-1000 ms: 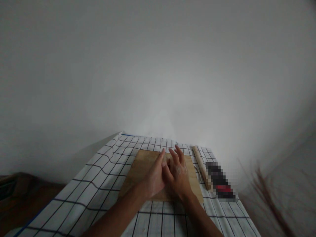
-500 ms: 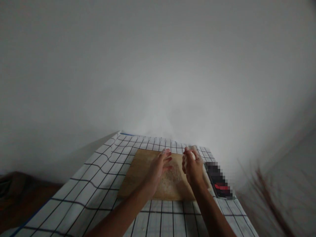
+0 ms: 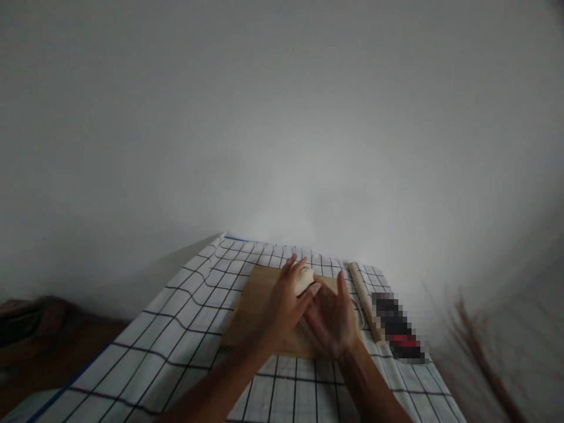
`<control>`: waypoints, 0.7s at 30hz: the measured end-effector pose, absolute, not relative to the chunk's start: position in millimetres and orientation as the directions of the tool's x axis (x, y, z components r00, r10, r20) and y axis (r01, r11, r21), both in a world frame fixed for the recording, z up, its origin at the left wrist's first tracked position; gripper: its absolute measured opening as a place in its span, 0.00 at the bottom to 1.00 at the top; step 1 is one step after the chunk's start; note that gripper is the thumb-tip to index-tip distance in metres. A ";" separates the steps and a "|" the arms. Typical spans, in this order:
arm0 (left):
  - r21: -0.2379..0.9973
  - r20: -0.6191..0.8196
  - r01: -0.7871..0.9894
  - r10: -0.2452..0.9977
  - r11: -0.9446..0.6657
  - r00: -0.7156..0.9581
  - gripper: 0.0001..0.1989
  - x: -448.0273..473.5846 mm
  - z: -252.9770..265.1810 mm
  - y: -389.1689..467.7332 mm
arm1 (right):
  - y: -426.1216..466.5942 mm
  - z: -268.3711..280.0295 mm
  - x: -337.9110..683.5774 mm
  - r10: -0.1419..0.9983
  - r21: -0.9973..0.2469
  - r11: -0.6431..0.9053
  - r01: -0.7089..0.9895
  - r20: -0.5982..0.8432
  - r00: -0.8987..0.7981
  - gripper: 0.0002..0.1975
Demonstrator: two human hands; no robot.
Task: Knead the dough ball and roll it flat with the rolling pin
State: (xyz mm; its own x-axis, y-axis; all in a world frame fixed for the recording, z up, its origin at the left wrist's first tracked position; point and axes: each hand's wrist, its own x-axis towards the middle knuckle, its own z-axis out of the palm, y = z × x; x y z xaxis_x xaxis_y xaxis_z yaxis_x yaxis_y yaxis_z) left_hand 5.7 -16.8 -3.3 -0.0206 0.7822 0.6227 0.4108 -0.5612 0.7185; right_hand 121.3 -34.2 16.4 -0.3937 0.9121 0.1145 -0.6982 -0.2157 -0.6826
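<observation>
A pale lump of dough (image 3: 304, 281) is in my left hand (image 3: 288, 296), whose fingers and thumb curve around it. Close beside it, my right hand (image 3: 332, 317) is open, palm up, with the thumb raised and apart from the fingers. The fingertips of the right hand lie near or under the dough; whether they touch it I cannot tell. Both hands are above a wooden board (image 3: 253, 296) lying on the table.
A white cloth with dark grid lines (image 3: 176, 329) covers the table. Right of the board lies a wooden rolling pin (image 3: 365, 299), then a blurred-out dark and red object (image 3: 399, 329). A plain wall (image 3: 282, 147) rises behind. Bare twigs (image 3: 480, 358) stand at the right.
The dough has passed from my right hand to my left. My right hand has unfolded and turned palm up, and the hands have come together. The rolling pin shows more fully.
</observation>
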 end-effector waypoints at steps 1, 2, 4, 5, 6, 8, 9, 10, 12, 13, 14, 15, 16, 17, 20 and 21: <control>0.752 0.596 0.379 0.802 -0.539 -0.042 0.24 3.1 -2.0 -15.1 | -35.0 19.0 122.0 0.910 -0.707 -0.208 -0.676 0.114 -0.399 0.32; 0.788 0.567 0.328 0.822 -0.522 -0.053 0.23 1.1 0.1 -14.5 | -35.1 20.6 122.4 0.914 -0.745 -0.182 -0.641 0.112 -0.390 0.33; 0.849 0.515 0.191 0.853 -0.493 -0.086 0.22 -1.4 6.0 -15.9 | -32.7 19.9 122.3 0.930 -0.817 -0.109 -0.566 0.117 -0.350 0.32; 0.869 0.493 0.115 0.862 -0.482 -0.117 0.21 -1.9 9.1 -17.2 | -30.5 17.7 122.2 0.941 -0.839 -0.065 -0.541 0.129 -0.313 0.30; 0.882 0.469 0.036 0.869 -0.470 -0.155 0.20 -2.1 12.0 -18.4 | -28.0 14.5 122.2 0.954 -0.852 -0.013 -0.523 0.146 -0.262 0.28; 0.900 0.393 -0.115 0.898 -0.419 -0.199 0.18 -1.8 16.4 -19.6 | -22.5 6.5 123.5 0.976 -0.876 0.084 -0.475 0.169 -0.140 0.24; 0.908 0.341 -0.182 0.919 -0.376 -0.197 0.17 -1.5 17.7 -19.6 | -19.9 2.6 125.0 0.980 -0.894 0.125 -0.431 0.178 -0.084 0.23; 0.915 0.287 -0.239 0.941 -0.324 -0.177 0.19 -1.0 18.4 -19.3 | -17.6 -0.9 126.8 0.982 -0.910 0.154 -0.385 0.184 -0.042 0.22; 0.924 0.202 -0.307 0.972 -0.229 -0.118 0.25 0.1 18.4 -18.6 | -14.3 -5.9 130.9 0.983 -0.931 0.163 -0.327 0.180 -0.021 0.20; 0.926 0.181 -0.319 0.979 -0.202 -0.093 0.28 0.5 18.0 -18.3 | -13.1 -7.4 132.8 0.984 -0.934 0.160 -0.318 0.176 -0.021 0.19; 0.928 0.166 -0.324 0.983 -0.182 -0.077 0.30 0.7 17.5 -18.2 | -12.3 -8.5 134.3 0.985 -0.936 0.157 -0.315 0.172 -0.020 0.18; 0.931 0.148 -0.325 0.986 -0.163 -0.072 0.32 0.7 17.0 -18.1 | -11.7 -9.2 135.2 0.986 -0.937 0.155 -0.314 0.168 -0.014 0.17; 0.935 0.125 -0.326 0.990 -0.140 -0.067 0.31 0.4 16.6 -18.0 | -11.3 -9.8 135.6 0.987 -0.938 0.153 -0.312 0.163 -0.008 0.17; 0.937 0.095 -0.333 0.994 -0.109 -0.058 0.28 -0.2 16.3 -17.9 | -11.0 -10.4 135.4 0.987 -0.939 0.153 -0.309 0.162 -0.004 0.16; 0.912 -0.002 -0.409 1.000 -0.004 -0.014 0.20 -1.4 15.9 -17.4 | -11.7 -12.6 132.2 0.981 -0.950 0.187 -0.248 0.195 -0.006 0.15; 0.895 -0.019 -0.445 1.000 0.011 -0.013 0.18 -1.1 15.6 -17.3 | -12.7 -13.0 130.5 0.975 -0.955 0.216 -0.205 0.221 -0.003 0.15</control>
State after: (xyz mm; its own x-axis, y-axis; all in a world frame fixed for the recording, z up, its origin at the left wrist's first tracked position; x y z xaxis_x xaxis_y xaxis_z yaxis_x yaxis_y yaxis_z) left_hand -1.1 -17.3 15.6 -0.0128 0.9997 -0.0189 -0.4452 0.0112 0.8953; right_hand 130.5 -12.7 -13.0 -0.0028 0.9752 0.2214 -0.2046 0.2162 -0.9547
